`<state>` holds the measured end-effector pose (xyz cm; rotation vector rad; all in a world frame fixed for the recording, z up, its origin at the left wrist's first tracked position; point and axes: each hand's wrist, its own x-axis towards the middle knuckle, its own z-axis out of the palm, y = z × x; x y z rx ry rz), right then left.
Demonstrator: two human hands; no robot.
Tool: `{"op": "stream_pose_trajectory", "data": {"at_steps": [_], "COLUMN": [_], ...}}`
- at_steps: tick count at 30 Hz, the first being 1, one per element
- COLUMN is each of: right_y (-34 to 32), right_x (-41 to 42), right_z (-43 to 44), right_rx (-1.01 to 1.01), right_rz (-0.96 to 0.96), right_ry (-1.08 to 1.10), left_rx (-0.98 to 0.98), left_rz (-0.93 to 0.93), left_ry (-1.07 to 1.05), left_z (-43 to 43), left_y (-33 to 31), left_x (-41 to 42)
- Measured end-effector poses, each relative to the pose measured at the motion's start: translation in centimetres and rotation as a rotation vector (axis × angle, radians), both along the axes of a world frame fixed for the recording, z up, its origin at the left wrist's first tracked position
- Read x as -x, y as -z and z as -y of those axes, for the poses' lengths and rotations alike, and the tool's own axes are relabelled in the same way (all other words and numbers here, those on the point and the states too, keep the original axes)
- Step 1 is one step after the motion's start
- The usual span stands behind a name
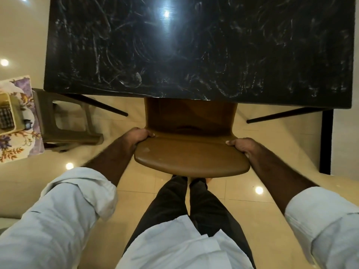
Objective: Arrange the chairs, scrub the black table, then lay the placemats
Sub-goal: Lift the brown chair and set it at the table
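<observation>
Looking straight down at the black table (pixel 194 55). The top's glossy w/ white marble-ish veins and a big lamp glare near the middle of the far part. Two slim dark table legs (pixel 104 107) splay out below the near edge, one on each side of the brown chair (pixel 191 162).

Stuff around: on the left there's a grey-green plastic stool (pixel 73 137), tucked right by the table's near-left corner and partly under it. Further left is a floral cloth (pixel 15 150) w/ a beige basket-type thing (pixel 9 105) sitting on it and something checked inside, can't tell what tbh. On the right, a black upright bar (pixel 327 140) runs down from the table's near-right corner, no idea what it belongs to. The floor (pixel 136 191) is shiny beige tile w/ light spots.

The chair's seat is partly under the table's near edge, roughly centred btw the two legs, nothing btw chair and table. The backrest faces the person, and their dark trousers are right behind it.

Hands: both arms reach fwd w/ the pale sleeves (pixel 77 193) rolled up. The left hand (pixel 140 135) is wrapped round the left end of the backrest, fingertips curled over onto the front side. The right hand (pixel 242 147) grips the right end the same way, thumb on top and fingers curled round the edge. Both are clamped on the chair.
</observation>
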<state>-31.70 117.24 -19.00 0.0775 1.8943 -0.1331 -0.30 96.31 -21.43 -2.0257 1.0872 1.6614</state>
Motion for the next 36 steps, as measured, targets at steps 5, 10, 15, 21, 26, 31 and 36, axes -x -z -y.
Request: {"op": "stream_pose_trajectory", "data": {"at_steps": [5,10,15,21,26,31,36], "right_y": [1.0,1.3,0.8,1.0,-1.0,-5.5,-8.6], "right_x": [0.3,0.2,0.0,-0.6,-2.5,-7.8,-11.8], "right_z": [-0.2,-0.3,-0.3,-0.2,-0.9,-3.9,-6.6], "right_rx": [-0.006,0.016,0.032,0.067,0.146,0.223,0.319], "right_rz": [0.02,0.016,0.023,-0.055,-0.219,-0.331,-0.389], "right_ry": [0.046,0.022,0.048,-0.022,-0.53,-0.969,-1.14], "left_rx": [-0.02,-0.065,-0.091,-0.074,0.101,0.407,0.552], "left_rz": [0.028,0.044,0.033,-0.016,-0.138,-0.025,-0.036], "left_ry": [0.039,0.041,0.044,0.059,0.508,1.155,1.413], "left_z": [0.6,0.4,0.7,0.0,-2.2,-6.7,-11.6], "left_y": [1.5,2.6,3.1,-0.2,-3.6,-8.0,-10.2], "left_x": [-0.3,-1.2,-1.6,-0.8,-0.8,-1.4,-1.5]}}
